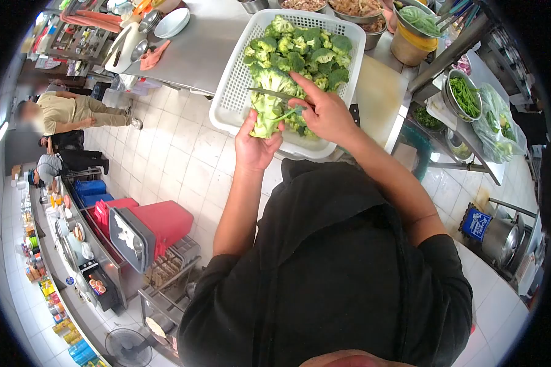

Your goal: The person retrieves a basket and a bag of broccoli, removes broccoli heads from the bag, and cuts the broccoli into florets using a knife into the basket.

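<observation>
My left hand (258,144) is closed around the stem end of a broccoli head (266,116), held up over the near left part of a white perforated basket (231,85). My right hand (327,115) grips a knife, its index finger stretched out. The knife blade (268,93) points left and lies across the held broccoli, just below its florets. A thin green stalk (288,114) sits by my right thumb. Cut broccoli florets (315,54) fill much of the basket. The knife's handle is mostly hidden by my right hand.
A cutting board (379,92) lies right of the basket. Bowls of chopped food (352,7) stand behind. On the right shelf are a bowl of green vegetables (464,95) and a plastic bag (501,125). Red bins (159,229) stand at left. Other people (73,113) are farther left.
</observation>
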A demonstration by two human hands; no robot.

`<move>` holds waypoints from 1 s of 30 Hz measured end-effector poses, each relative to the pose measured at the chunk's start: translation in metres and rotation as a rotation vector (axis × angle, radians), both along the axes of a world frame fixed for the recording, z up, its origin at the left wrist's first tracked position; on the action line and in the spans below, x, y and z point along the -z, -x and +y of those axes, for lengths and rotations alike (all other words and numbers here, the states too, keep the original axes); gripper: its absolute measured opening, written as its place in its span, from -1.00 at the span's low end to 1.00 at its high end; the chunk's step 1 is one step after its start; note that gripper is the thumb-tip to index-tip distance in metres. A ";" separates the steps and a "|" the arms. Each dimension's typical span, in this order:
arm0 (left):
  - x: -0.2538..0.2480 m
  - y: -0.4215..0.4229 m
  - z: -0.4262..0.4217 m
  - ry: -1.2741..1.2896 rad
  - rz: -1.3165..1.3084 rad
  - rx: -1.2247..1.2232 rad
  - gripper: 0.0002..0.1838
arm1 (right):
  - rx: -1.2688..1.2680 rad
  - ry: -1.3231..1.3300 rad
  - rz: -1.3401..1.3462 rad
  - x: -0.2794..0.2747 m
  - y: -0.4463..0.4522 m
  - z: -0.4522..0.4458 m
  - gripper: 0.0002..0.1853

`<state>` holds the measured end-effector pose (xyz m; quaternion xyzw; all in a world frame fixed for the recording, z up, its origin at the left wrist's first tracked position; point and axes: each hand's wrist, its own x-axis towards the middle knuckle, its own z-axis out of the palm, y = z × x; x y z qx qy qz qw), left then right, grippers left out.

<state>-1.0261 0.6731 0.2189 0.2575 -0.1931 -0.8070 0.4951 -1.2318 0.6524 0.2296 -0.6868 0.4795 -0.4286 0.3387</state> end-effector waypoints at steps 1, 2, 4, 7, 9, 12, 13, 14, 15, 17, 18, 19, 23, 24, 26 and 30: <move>0.001 -0.001 -0.001 -0.002 0.014 0.009 -0.48 | -0.004 -0.035 0.019 -0.002 0.000 -0.001 -0.36; 0.001 -0.002 -0.001 -0.009 0.000 0.006 -0.48 | -0.011 -0.092 0.068 -0.009 0.001 -0.001 -0.29; 0.001 -0.004 -0.002 -0.022 -0.028 -0.002 -0.48 | -0.027 -0.161 0.099 -0.013 -0.001 -0.002 -0.23; 0.002 -0.006 -0.003 0.010 -0.055 -0.003 -0.54 | -0.059 -0.139 -0.057 -0.001 -0.004 -0.011 -0.34; 0.002 -0.008 -0.005 0.128 -0.114 -0.023 -0.54 | -0.098 -0.158 -0.278 0.025 -0.007 -0.021 -0.37; -0.006 -0.006 -0.005 0.260 -0.369 -0.170 -0.49 | -0.163 -0.555 -0.554 -0.009 0.010 -0.010 -0.29; -0.008 -0.004 -0.006 0.294 -0.481 -0.235 -0.47 | -0.139 -0.533 -0.535 -0.014 0.012 -0.009 -0.29; -0.006 -0.009 -0.005 0.324 -0.521 -0.237 -0.43 | -0.111 -0.510 -0.518 -0.018 0.014 -0.007 -0.29; -0.004 -0.012 -0.004 0.387 -0.636 -0.230 -0.43 | -0.080 -0.487 -0.504 -0.019 0.016 -0.006 -0.30; -0.001 -0.015 -0.003 0.514 -0.869 -0.206 -0.41 | -0.063 -0.433 -0.463 -0.021 0.014 -0.010 -0.21; 0.002 -0.009 -0.004 0.624 -0.897 -0.254 -0.35 | -0.023 -0.388 -0.402 -0.025 0.004 -0.012 -0.19; 0.003 -0.007 -0.002 0.658 -0.994 -0.229 -0.34 | 0.018 -0.343 -0.341 -0.027 -0.002 -0.015 -0.18; 0.001 0.006 0.002 0.873 -1.340 -0.270 -0.32 | -0.027 -0.296 -0.327 0.001 -0.009 -0.038 -0.29; -0.003 0.008 0.004 0.900 -1.389 -0.278 -0.32 | -0.032 -0.367 -0.382 -0.001 -0.008 -0.038 -0.35; -0.002 0.009 0.008 0.884 -1.382 -0.279 -0.29 | -0.016 -0.419 -0.508 0.000 -0.009 -0.036 -0.43; 0.007 0.015 0.007 0.701 -0.985 -0.339 -0.17 | -0.028 -0.463 -0.781 -0.005 -0.006 -0.027 -0.47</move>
